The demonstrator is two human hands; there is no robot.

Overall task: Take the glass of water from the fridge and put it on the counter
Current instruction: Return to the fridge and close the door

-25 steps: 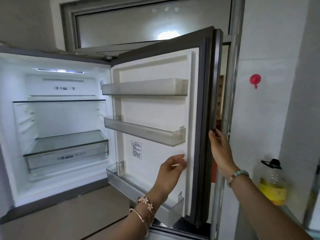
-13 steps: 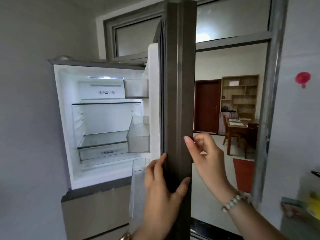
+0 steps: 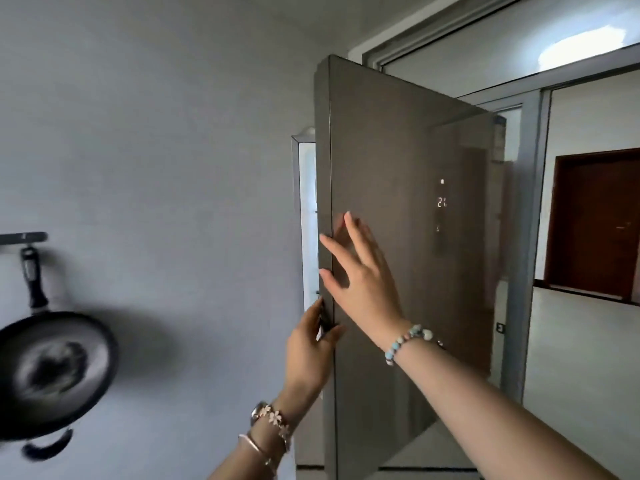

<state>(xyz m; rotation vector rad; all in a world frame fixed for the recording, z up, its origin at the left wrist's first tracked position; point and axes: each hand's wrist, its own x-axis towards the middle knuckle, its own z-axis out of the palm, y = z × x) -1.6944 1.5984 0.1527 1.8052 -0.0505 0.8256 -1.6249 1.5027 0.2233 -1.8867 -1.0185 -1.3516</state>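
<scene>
The brown-grey fridge door (image 3: 408, 237) stands nearly shut, its glossy outer face toward me with a lit display. Only a thin bright strip of the fridge interior (image 3: 308, 216) shows at its left edge. My right hand (image 3: 360, 275) lies flat and open against the door's outer face near that edge. My left hand (image 3: 308, 348) holds the door's edge lower down, fingers curled around it. No glass of water and no counter are in view.
A black frying pan (image 3: 52, 372) hangs on the grey wall at the left from a rail (image 3: 24, 238). To the right a doorway frame (image 3: 533, 237) opens onto another room with a dark red door (image 3: 602, 223).
The fridge door has swung from wide open to almost shut. My right hand went from the door's edge to its outer face. The view turned left, bringing the pan into sight.
</scene>
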